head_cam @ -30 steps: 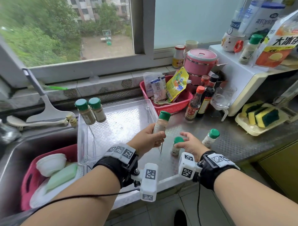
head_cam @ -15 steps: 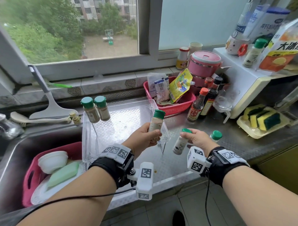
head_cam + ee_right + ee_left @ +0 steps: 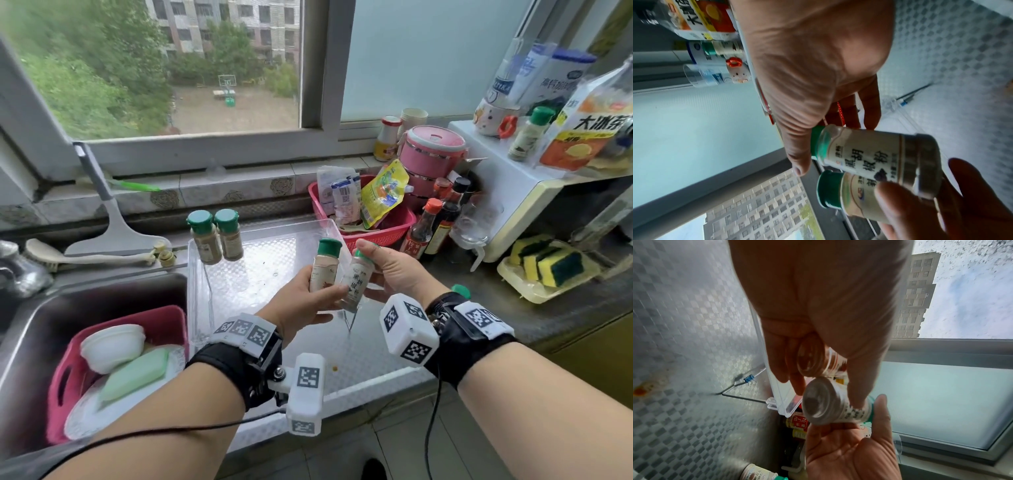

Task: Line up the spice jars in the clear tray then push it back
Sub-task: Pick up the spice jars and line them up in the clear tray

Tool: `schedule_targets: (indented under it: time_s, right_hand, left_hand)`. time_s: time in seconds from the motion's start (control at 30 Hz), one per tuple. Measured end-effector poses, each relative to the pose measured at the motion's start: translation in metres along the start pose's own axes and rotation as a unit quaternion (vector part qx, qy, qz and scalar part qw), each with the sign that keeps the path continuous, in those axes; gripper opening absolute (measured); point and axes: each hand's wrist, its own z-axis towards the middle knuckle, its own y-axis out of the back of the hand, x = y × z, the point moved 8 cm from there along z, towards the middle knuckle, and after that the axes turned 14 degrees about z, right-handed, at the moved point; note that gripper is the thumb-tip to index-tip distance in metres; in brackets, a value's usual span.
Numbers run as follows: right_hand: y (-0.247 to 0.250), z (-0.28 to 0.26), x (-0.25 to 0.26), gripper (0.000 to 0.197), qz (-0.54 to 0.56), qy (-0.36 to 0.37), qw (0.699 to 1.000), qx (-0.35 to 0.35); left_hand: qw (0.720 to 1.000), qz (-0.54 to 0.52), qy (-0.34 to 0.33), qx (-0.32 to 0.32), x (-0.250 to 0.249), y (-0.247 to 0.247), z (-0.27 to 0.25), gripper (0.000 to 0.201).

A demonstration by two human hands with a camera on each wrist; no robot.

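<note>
A clear tray (image 3: 261,233) lies on the steel counter with two green-capped spice jars (image 3: 216,240) standing upright in its back left corner. Above the tray's near right corner my left hand (image 3: 317,301) grips a spice jar (image 3: 323,269) of orange powder (image 3: 813,361), held upright. My right hand (image 3: 385,270) pinches a black pepper jar (image 3: 356,286) by its green cap (image 3: 819,142), tilted, its body against the left hand's jar and thumb (image 3: 858,386). Another green cap (image 3: 460,291) shows behind my right wrist, and one more jar (image 3: 529,137) stands on the white shelf.
Just right of the tray are a red basket (image 3: 380,236) of packets and sauce bottles (image 3: 426,226). The sink on the left holds a pink basin (image 3: 65,380) with dishes. A sponge tray (image 3: 544,270) sits at the right. A squeegee (image 3: 114,222) leans at the sill.
My right hand picked a jar up off the counter and carried it left and up against the jar in my left hand. The left hand rose a little with its jar.
</note>
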Motion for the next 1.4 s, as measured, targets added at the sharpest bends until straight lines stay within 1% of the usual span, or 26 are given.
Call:
schedule_targets:
  time_s: [0.07, 0.13, 0.17, 0.23, 0.33, 0.4, 0.5, 0.57, 0.63, 0.7, 0.77, 0.83, 0.93, 1.07, 1.2, 1.3, 1.4]
  right_hand:
    - [-0.016, 0.001, -0.005, 0.040, -0.003, -0.006, 1.000, 0.015]
    - [-0.028, 0.005, -0.008, 0.049, -0.015, -0.008, 1.000, 0.025]
    - [-0.035, 0.007, -0.009, 0.050, -0.018, -0.008, 0.999, 0.032]
    - [-0.051, 0.010, -0.009, 0.045, -0.030, -0.016, 0.998, 0.054]
    - [-0.074, 0.017, -0.011, 0.035, -0.068, -0.033, 0.991, 0.110]
    - [-0.092, 0.020, -0.017, 0.036, -0.109, -0.064, 0.979, 0.163]
    - [-0.111, 0.023, -0.028, 0.031, -0.173, -0.104, 0.957, 0.209]
    - [-0.122, 0.031, -0.031, 0.036, -0.193, -0.109, 0.949, 0.224]
    - [-0.133, 0.040, -0.029, 0.036, -0.205, -0.098, 0.944, 0.241]
    - [-0.141, 0.051, -0.023, 0.034, -0.211, -0.075, 0.945, 0.236]
    - [-0.145, 0.064, -0.015, 0.040, -0.204, -0.042, 0.956, 0.209]
    - [-0.146, 0.076, -0.008, 0.045, -0.209, -0.010, 0.961, 0.182]
    - [-0.156, 0.094, -0.008, 0.049, -0.235, 0.027, 0.956, 0.173]
    - [-0.171, 0.105, -0.017, 0.049, -0.295, 0.083, 0.934, 0.185]
    - [-0.178, 0.107, -0.018, 0.046, -0.309, 0.103, 0.926, 0.192]
    - [-0.179, 0.112, -0.017, 0.047, -0.313, 0.107, 0.925, 0.186]
    - [-0.182, 0.113, -0.018, 0.045, -0.313, 0.109, 0.924, 0.193]
  left_hand:
    - [1.000, 0.010, -0.008, -0.016, 0.002, 0.010, -0.005, 0.061]
    - [0.999, 0.016, -0.015, -0.026, 0.002, 0.019, -0.009, 0.067]
    - [0.999, 0.014, -0.019, -0.031, 0.002, 0.024, -0.012, 0.067]
    - [0.999, 0.002, -0.024, -0.044, 0.002, 0.034, -0.017, 0.066]
    - [0.996, -0.020, -0.024, -0.079, 0.004, 0.051, -0.023, 0.065]
    - [0.992, -0.029, -0.022, -0.117, 0.006, 0.067, -0.028, 0.062]
    - [0.983, -0.034, -0.003, -0.178, 0.012, 0.089, -0.034, 0.063]
    - [0.978, -0.031, 0.008, -0.206, 0.015, 0.100, -0.036, 0.065]
    - [0.973, -0.024, 0.015, -0.230, 0.018, 0.111, -0.036, 0.064]
    - [0.964, -0.011, 0.022, -0.266, 0.022, 0.124, -0.039, 0.058]
    - [0.951, -0.003, 0.023, -0.307, 0.025, 0.138, -0.043, 0.045]
    - [0.944, -0.003, 0.025, -0.330, 0.029, 0.146, -0.045, 0.033]
    - [0.940, -0.003, 0.026, -0.341, 0.029, 0.150, -0.046, 0.027]
    - [0.934, 0.012, 0.022, -0.357, 0.027, 0.152, -0.046, 0.020]
    - [0.934, 0.005, 0.023, -0.358, 0.025, 0.152, -0.046, 0.020]
    - [0.935, -0.007, 0.029, -0.353, 0.027, 0.154, -0.046, 0.022]
    - [0.937, -0.035, 0.035, -0.346, 0.029, 0.152, -0.044, 0.020]
